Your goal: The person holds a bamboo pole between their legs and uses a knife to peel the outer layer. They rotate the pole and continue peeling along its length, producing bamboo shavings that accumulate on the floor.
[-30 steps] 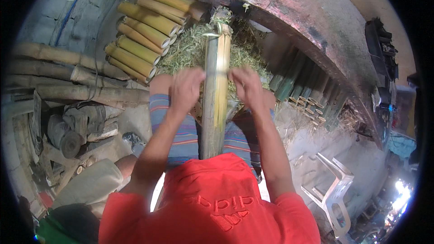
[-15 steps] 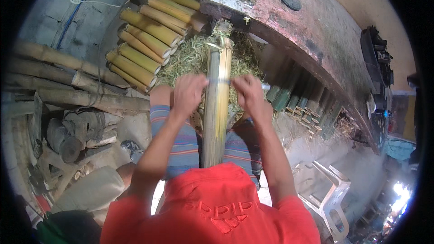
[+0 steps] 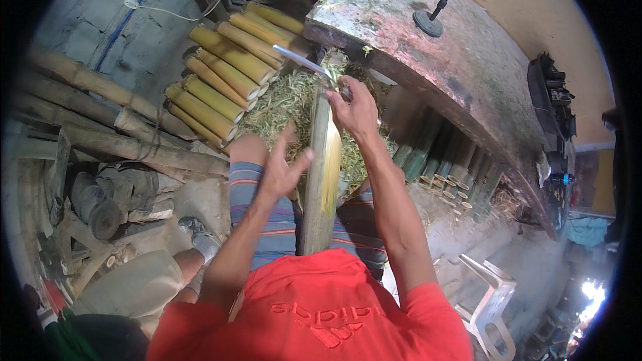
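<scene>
A bamboo pole (image 3: 319, 174) slopes away between my thighs, greyish green on its left and shaved to pale yellow on its right. My right hand (image 3: 356, 110) is closed at its far end, gripping a long thin metal blade (image 3: 301, 59) that sticks out to the left across the pole. Curled shavings (image 3: 336, 63) cling at that end, by the blade. How the blade is held inside my fingers is hidden. My left hand (image 3: 284, 168) is off the blade, just left of the pole, with fingers apart and slightly blurred.
Heaped shavings (image 3: 284, 103) lie beyond my knees. Trimmed yellow bamboo lengths (image 3: 227, 53) are stacked at far left, darker poles (image 3: 100, 134) nearer. A stone-like bench (image 3: 428, 47) curves along the right over green bamboo tubes (image 3: 441, 160). A white plastic chair (image 3: 488, 301) stands at lower right.
My left hand has let go of the blade and opened, moving down and left. My right hand has carried the blade up to the pole's far end and swung it to a slant.
</scene>
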`<state>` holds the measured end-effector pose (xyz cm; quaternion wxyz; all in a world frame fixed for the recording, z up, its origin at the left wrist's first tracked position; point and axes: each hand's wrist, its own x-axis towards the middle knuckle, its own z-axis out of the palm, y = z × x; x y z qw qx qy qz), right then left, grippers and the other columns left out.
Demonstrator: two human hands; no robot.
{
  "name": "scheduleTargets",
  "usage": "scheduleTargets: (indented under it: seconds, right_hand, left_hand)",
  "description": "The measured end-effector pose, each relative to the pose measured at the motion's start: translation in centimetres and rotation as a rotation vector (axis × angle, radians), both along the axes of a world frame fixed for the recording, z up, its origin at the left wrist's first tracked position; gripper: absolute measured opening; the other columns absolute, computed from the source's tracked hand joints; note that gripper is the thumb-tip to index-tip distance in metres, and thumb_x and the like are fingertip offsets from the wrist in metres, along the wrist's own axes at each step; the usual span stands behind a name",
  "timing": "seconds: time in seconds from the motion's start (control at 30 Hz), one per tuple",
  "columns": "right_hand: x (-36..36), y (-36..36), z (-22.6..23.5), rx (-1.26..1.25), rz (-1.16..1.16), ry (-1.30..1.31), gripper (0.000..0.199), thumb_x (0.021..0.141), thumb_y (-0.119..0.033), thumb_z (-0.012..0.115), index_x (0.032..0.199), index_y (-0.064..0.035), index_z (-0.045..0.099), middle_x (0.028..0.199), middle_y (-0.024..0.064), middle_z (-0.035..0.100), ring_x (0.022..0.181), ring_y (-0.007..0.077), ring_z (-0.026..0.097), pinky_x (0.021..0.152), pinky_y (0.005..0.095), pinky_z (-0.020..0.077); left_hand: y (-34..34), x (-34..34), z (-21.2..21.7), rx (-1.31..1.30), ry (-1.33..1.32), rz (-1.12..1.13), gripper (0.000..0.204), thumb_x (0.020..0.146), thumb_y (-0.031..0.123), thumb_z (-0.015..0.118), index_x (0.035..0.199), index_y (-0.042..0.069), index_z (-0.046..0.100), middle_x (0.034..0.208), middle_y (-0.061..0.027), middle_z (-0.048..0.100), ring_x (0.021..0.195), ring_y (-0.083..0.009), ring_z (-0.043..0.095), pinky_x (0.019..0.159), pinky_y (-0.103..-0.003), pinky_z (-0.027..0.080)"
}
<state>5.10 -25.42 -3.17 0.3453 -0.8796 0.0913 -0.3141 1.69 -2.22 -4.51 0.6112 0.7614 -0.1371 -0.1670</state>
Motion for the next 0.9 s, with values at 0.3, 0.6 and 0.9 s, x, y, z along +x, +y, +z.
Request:
scheduleTargets:
  seconds: [0.3, 0.6, 0.9]
  right_hand:
    - [3.1, -1.3, -2.0, 1.106, -0.24, -0.01, 0.034, 0.107, -0.035, 0.066, 0.087, -0.0063, 0.067, 0.075, -0.0021, 0.061, 0.061, 0.0077, 0.044, 0.057, 0.0307, 0.0383]
    - [-9.7, -6.4, -1.3, 0.248, -0.408, 0.187, 0.041, 0.103, -0.041, 0.069, 0.112, -0.0014, 0.071, 0.082, 0.0154, 0.069, 0.076, 0.03, 0.066, 0.075, 0.0428, 0.053]
    - [-18.5, -1.0, 0.8, -0.033, 0.087, 0.14, 0.019, 0.1, -0.009, 0.068, 0.119, -0.0086, 0.071, 0.098, 0.0165, 0.064, 0.088, 0.0377, 0.064, 0.079, 0.047, 0.0522]
  left_hand:
    - [-0.9, -7.3, -1.0, -0.263, 0.408, -0.078, 0.076, 0.092, 0.024, 0.083, 0.154, 0.002, 0.046, 0.131, -0.012, 0.068, 0.116, -0.019, 0.066, 0.101, -0.036, 0.054]
    - [-2.2, -8.1, 1.4, -0.115, 0.181, -0.031, 0.073, 0.09, 0.022, 0.084, 0.15, 0.0, 0.047, 0.127, -0.0144, 0.069, 0.114, -0.0219, 0.068, 0.101, -0.037, 0.054]
    - [0.6, -7.8, 4.2, 0.403, -0.228, -0.054, 0.06, 0.093, 0.026, 0.082, 0.14, -0.003, 0.057, 0.123, -0.0228, 0.066, 0.11, -0.0389, 0.066, 0.099, -0.046, 0.054]
